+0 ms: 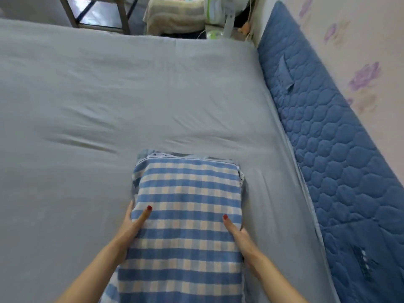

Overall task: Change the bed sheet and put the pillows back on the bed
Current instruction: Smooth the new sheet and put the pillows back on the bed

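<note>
Blue quilted pad [328,136] against floral wall [358,62]; fan [220,16] beyond.

One pillow [185,215], two hands [131,224] [239,235], one fan [227,16].

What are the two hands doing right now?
Left hand: grips the checked pillow by its left side.
Right hand: grips its right side.
</note>
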